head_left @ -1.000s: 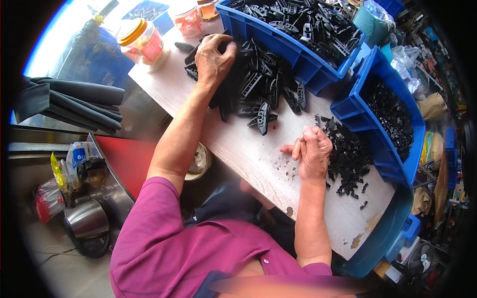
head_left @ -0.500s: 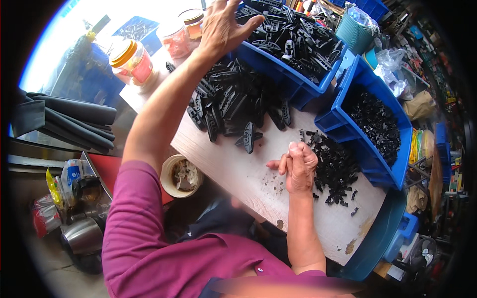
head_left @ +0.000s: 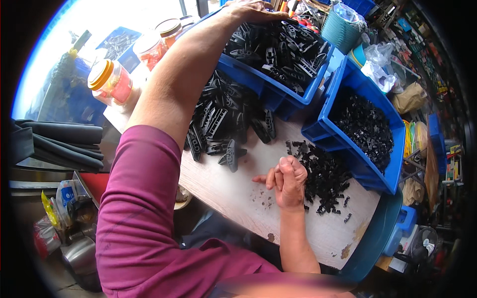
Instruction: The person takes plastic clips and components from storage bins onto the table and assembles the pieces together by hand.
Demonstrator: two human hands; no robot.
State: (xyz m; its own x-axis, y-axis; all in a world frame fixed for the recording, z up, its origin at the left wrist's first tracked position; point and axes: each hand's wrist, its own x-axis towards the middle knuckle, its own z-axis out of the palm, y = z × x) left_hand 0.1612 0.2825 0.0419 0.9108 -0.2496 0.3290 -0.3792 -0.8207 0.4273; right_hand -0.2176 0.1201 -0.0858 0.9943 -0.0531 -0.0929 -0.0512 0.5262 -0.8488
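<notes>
My left arm reaches far across the table. The left hand is over the back of a blue bin heaped with long black plastic parts; its fingers look stretched out, partly cut off by the top edge. Just above the table, my right hand is closed, with thumb and fingers curled together and one finger pointing left. Whatever it may hold is hidden. Beside it lies a pile of small black clips. More long black parts are heaped in front of the bin.
A second blue bin of small black pieces stands at the right. Lidded jars line the back left. A pale bucket sits below the table's front edge. A teal tub is by the right end.
My left hand has moved farther back and right over the bin. The view has shifted, moving the table slightly left and down. My right hand keeps its curled shape.
</notes>
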